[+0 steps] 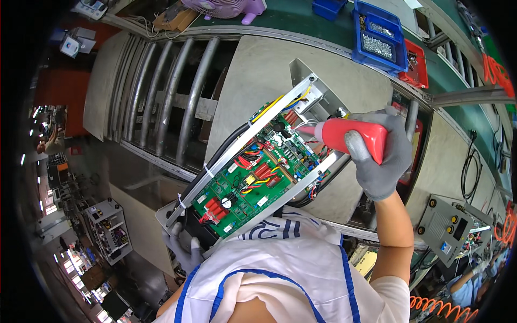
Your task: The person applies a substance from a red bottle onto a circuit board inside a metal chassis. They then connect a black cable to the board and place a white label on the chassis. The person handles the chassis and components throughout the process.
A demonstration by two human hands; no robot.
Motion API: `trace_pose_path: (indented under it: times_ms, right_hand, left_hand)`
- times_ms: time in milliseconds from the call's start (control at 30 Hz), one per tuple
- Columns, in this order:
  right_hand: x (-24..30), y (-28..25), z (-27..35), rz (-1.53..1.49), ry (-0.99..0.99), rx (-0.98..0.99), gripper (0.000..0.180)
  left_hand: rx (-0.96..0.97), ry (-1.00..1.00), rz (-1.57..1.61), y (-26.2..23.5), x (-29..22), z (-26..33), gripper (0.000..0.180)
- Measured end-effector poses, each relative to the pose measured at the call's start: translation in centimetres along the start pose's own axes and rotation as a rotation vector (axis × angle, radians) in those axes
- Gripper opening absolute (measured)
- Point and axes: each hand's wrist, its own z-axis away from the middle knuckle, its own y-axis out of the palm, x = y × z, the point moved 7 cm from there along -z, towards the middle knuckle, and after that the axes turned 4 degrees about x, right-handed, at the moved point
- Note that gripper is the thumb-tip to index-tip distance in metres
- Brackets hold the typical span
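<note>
Head view showed us the bench [247, 70] as a roller line with grey boards laid over it. Across its middle lay the open metal unit [291, 192], set aslant: its far end pointed toward the bench's far edge, while its other end reached the near edge, close to our apron. Black cables [223, 148] ran along the unit's left rail. Between the rails sat green circuitry [234, 181], thick with parts and coloured wires; whether it was one board or two we could not tell. Beyond the bench's far edge, toward the right corner, stood a blue bin [379, 63] of small metal pieces.

Our right hand [385, 156], gloved in grey, was closed around a red bottle [344, 134], its nozzle aimed down at the unit's far end; whether the tip touched anything we could not make out. Our left hand [186, 250], gloved too, was at the unit's near end, and we could not tell if it gripped or merely rested there.

As we judged it, the circuitry was fitted and much wiring in place, with cable ties [209, 170] around the cables. The top remained uncovered, and the bottle work looked unfinished.
</note>
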Motion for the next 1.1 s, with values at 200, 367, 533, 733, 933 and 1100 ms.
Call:
trace_pose_path:
  times_ms: [200, 367, 533, 733, 933, 1100]
  right_hand:
    - [-0.1, -0.4, 0.2, 0.048, -0.043, -0.016, 0.027]
    - [0.0, -0.5, 0.1, 0.002, 0.048, -0.003, 0.027]
    - [0.5, -0.6, -0.2, 0.104, -0.074, 0.003, 0.026]
    - [-0.1, -0.2, -0.4, 0.033, 0.028, 0.004, 0.026]
    - [-0.1, -0.6, -1.2, 0.119, 0.016, 0.092, 0.026]
    - [-1.0, -1.1, -1.8, 0.029, 0.277, 0.139, 0.024]
  left_hand:
    - [-0.012, -0.045, 0.007, 0.2, 0.4, 0.6, 0.052]
    - [-0.020, -0.031, 0.031, 0.2, 0.1, 0.5, 0.053]
    - [-0.002, -0.011, 0.022, 0.0, -0.1, 0.3, 0.053]
    - [-0.015, 0.004, 0.054, 0.2, 0.1, 0.1, 0.053]
    - [-0.025, -0.020, 0.052, 0.2, 0.7, 0.8, 0.052]
    - [-0.017, -0.051, 0.070, 0.2, 0.2, 0.3, 0.052]
